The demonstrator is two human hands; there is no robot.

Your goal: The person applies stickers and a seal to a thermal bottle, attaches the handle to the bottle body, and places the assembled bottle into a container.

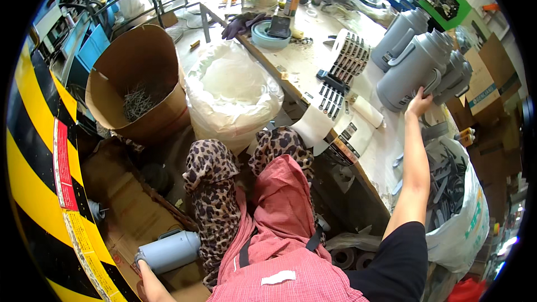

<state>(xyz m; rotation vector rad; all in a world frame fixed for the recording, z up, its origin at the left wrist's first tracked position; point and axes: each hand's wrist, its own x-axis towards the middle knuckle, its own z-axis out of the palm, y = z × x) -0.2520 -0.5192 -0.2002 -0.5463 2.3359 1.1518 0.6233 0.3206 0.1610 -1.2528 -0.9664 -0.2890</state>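
Observation:
Low on the left, a grey-blue thermos jug (178,250) lies on its side above a cardboard sheet, its handle upward. My left hand (142,263) is closed around its left end; most of the fingers are hidden. Far to the right, my right hand (418,104) grips the lower handle side of a grey thermos jug (411,72) standing on the table. Other grey jugs crowd around it, one behind (398,36) and one to its right (454,78). Label strips (349,59) run over a black holder (333,82) on the worktable (313,39).
A round cardboard drum (112,81) with metal pieces and a white-lined sack (232,92) stand before my knees. A striped yellow-black panel (33,128) borders the left. An open bag of grey plastic parts (464,212) sits right of my right arm. Cardboard boxes (486,72) stand beyond the jugs.

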